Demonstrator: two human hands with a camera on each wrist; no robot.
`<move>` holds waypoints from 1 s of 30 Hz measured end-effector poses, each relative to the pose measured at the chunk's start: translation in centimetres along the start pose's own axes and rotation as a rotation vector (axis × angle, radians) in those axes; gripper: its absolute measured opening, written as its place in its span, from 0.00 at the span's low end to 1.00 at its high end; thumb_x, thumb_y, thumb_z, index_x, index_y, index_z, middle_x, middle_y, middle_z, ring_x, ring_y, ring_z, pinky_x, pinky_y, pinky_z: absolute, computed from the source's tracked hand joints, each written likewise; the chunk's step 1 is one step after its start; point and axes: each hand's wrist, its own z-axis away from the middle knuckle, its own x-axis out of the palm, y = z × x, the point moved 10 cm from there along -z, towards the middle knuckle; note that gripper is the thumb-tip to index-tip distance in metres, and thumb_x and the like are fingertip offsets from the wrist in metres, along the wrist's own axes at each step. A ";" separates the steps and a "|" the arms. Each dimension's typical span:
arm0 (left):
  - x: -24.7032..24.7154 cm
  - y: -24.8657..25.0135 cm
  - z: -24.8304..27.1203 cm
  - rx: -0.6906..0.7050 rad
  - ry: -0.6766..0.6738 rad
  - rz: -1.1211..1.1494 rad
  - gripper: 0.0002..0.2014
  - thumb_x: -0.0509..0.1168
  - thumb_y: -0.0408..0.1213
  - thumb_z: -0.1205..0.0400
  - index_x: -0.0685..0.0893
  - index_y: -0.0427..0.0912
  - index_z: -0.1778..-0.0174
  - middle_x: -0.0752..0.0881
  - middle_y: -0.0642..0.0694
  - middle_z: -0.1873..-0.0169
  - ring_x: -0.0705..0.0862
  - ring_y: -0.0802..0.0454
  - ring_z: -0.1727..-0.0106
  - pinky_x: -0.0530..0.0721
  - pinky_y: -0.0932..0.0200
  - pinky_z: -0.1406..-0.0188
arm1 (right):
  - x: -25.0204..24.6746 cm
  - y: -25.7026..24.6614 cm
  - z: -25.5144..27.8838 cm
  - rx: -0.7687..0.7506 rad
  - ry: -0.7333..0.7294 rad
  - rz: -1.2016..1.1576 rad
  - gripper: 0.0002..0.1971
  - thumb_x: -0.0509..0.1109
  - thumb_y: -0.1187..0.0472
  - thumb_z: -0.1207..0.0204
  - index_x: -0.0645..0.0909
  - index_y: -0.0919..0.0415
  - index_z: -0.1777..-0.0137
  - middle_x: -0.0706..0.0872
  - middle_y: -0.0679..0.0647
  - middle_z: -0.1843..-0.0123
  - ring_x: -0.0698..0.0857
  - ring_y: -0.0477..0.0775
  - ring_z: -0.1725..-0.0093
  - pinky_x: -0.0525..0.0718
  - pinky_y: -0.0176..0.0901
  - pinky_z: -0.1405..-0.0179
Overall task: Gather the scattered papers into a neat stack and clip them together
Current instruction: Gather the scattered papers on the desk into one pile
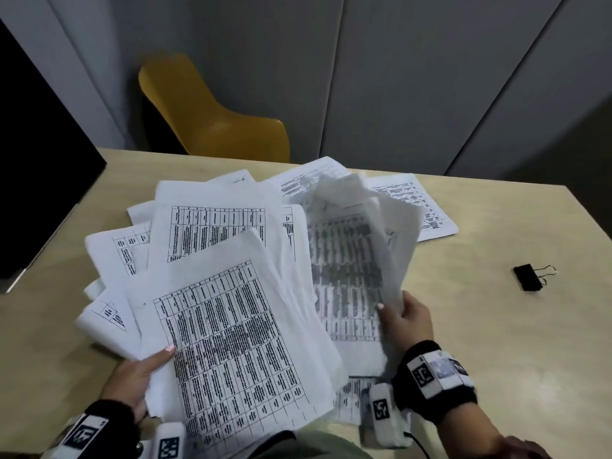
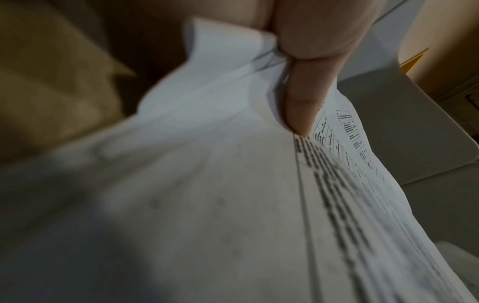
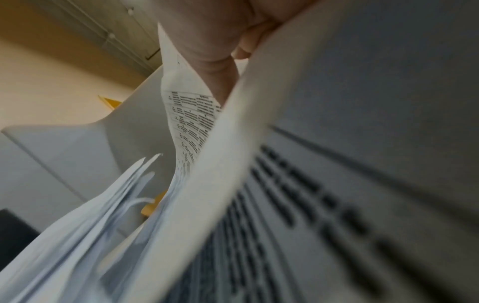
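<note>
Both hands' fingers gripping fanned papers point(image 1: 231, 326), black binder clip point(image 1: 529, 277) on beige table point(image 1: 496, 326), yellow chair point(image 1: 212, 117) behind

An office room: printed table sheets point(image 1: 231, 332) on a pale desk point(image 1: 496, 326), yellow chair point(image 1: 215, 117), grey cabinet doors point(image 1: 397, 77).

Papers point(image 1: 212, 246) fanned mid-table point(image 1: 496, 342), clip point(image 1: 529, 277) well right, chair point(image 1: 215, 120) behind.
</note>
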 end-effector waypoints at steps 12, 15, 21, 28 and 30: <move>0.0 -0.2 0.1 -0.016 -0.021 0.013 0.16 0.68 0.28 0.25 0.81 0.33 0.41 0.84 0.36 0.42 0.82 0.40 0.41 0.70 0.44 0.30 | -7.5 -2.6 -1.5 -0.070 0.359 -0.250 0.14 0.71 0.66 0.26 0.83 0.65 0.40 0.87 0.55 0.54 0.83 0.53 0.56 0.77 0.18 0.67; 0.3 0.0 0.4 0.007 -0.016 0.034 0.17 0.68 0.26 0.25 0.80 0.33 0.40 0.83 0.35 0.40 0.81 0.41 0.39 0.69 0.44 0.29 | -8.7 -4.9 -1.4 -0.126 0.433 -0.365 0.12 0.70 0.66 0.25 0.83 0.62 0.42 0.85 0.53 0.55 0.82 0.46 0.60 0.74 0.15 0.68; 1.0 0.7 1.2 0.021 0.002 0.006 0.20 0.65 0.23 0.22 0.75 0.24 0.34 0.80 0.33 0.37 0.77 0.45 0.43 0.68 0.53 0.37 | -9.1 -8.0 -0.9 -0.201 0.520 -0.597 0.08 0.70 0.63 0.24 0.80 0.53 0.64 0.83 0.49 0.63 0.80 0.40 0.66 0.80 0.27 0.60; 1.6 1.4 2.1 0.012 -0.003 -0.106 0.17 0.66 0.25 0.23 0.78 0.22 0.39 0.81 0.32 0.38 0.76 0.45 0.45 0.67 0.55 0.41 | -8.4 -7.7 -1.8 -0.198 0.454 -0.675 0.13 0.69 0.65 0.24 0.75 0.51 0.67 0.80 0.37 0.72 0.75 0.35 0.72 0.75 0.32 0.67; 2.0 1.7 2.3 -0.009 -0.026 -0.092 0.16 0.66 0.26 0.23 0.79 0.23 0.39 0.81 0.35 0.41 0.76 0.45 0.45 0.66 0.54 0.40 | -6.8 -7.2 -1.8 -0.161 0.354 -0.585 0.10 0.69 0.64 0.24 0.77 0.54 0.66 0.81 0.39 0.75 0.74 0.35 0.76 0.74 0.35 0.71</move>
